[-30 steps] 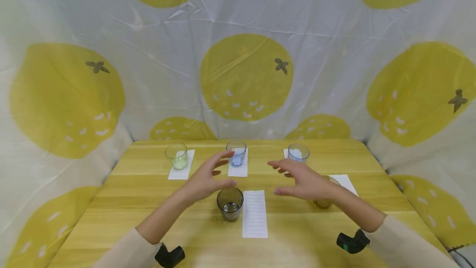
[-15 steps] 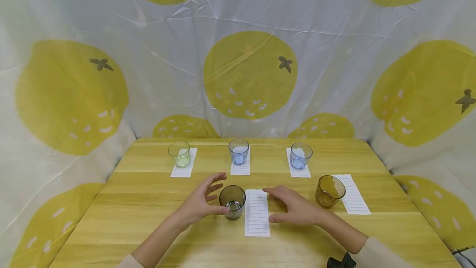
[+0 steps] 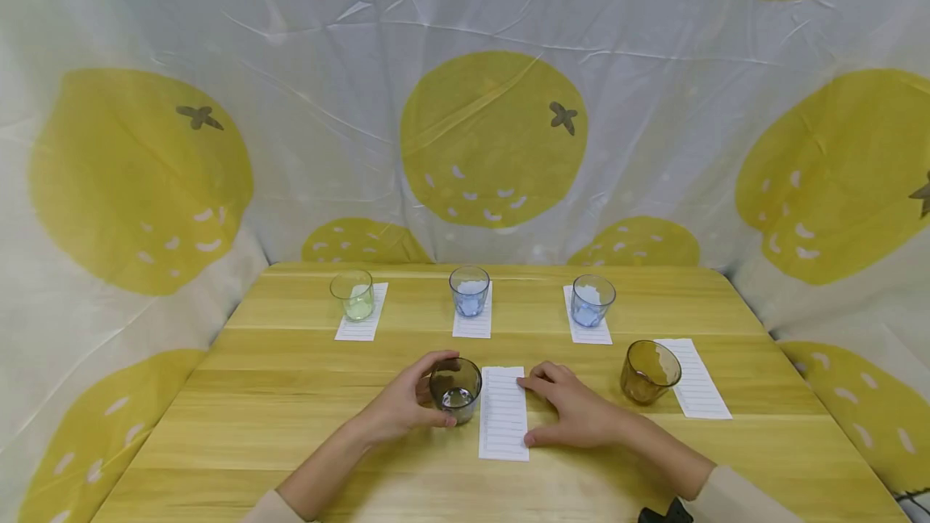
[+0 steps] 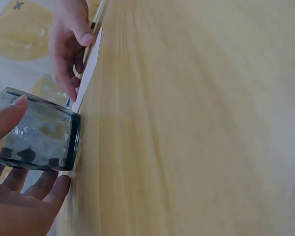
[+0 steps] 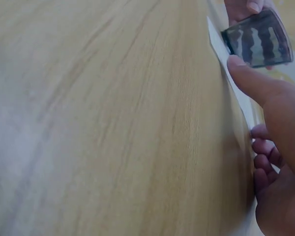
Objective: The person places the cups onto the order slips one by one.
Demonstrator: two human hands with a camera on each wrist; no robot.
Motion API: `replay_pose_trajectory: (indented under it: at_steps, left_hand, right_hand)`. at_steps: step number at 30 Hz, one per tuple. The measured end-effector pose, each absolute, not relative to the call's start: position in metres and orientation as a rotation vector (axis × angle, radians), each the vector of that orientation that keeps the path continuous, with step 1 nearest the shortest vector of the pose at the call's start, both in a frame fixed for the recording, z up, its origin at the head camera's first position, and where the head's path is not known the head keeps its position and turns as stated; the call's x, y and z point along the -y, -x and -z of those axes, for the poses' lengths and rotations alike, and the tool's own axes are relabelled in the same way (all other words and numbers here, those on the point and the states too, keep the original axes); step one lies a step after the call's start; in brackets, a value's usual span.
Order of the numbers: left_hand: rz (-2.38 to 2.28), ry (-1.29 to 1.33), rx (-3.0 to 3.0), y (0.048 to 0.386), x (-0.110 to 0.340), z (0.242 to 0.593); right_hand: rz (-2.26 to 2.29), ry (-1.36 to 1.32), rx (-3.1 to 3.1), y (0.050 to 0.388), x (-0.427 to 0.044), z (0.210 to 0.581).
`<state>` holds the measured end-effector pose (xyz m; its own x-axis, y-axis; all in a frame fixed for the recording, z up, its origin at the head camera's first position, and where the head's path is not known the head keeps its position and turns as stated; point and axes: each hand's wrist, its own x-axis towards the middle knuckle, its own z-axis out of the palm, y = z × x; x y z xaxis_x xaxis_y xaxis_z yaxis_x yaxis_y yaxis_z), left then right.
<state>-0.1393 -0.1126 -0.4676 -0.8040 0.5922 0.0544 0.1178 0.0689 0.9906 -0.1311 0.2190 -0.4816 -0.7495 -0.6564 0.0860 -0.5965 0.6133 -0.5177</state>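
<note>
My left hand is round the left side of a dark grey glass, thumb at the near side and fingers at the far side. In the left wrist view the thumb lies against the wall of the glass, whose base is at the table. Just right of the glass lies a white lined paper strip. My right hand touches the strip's right edge, thumb near its lower corner and bent fingers near its upper one. In the right wrist view the thumb tip meets the paper.
Along the back of the wooden table stand a green glass, a blue glass and another blue glass, each on a paper strip. An amber glass stands right, beside another strip. A lemon-print cloth hangs behind.
Both hands have come down and nearer. The left hand has closed round the grey glass, and the right hand has moved to the right edge of the middle paper strip.
</note>
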Motion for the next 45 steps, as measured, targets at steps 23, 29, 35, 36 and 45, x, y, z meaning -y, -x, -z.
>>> replay_pose_trajectory:
  at_steps: [23, 29, 35, 36, 45]
  left_hand:
    - [-1.826, -0.64, -1.949, 0.143, 0.103, 0.466]
    - [-1.822, -0.653, -1.993, 0.145, 0.095, 0.462]
    - [-1.843, -0.657, -1.99, 0.147, 0.086, 0.458]
    - [-1.85, -0.654, -1.984, 0.147, 0.084, 0.458]
    - [-1.873, -0.674, -1.953, 0.147, 0.07, 0.455]
  right_hand:
    - [0.752, 1.083, -2.719, 0.135, -0.217, 0.481]
    - [0.744, 1.088, -2.71, 0.136, -0.217, 0.481]
    - [0.715, 1.092, -2.72, 0.137, -0.216, 0.481]
    - [0.707, 1.094, -2.722, 0.137, -0.216, 0.481]
    - [0.684, 1.107, -2.714, 0.14, -0.215, 0.479]
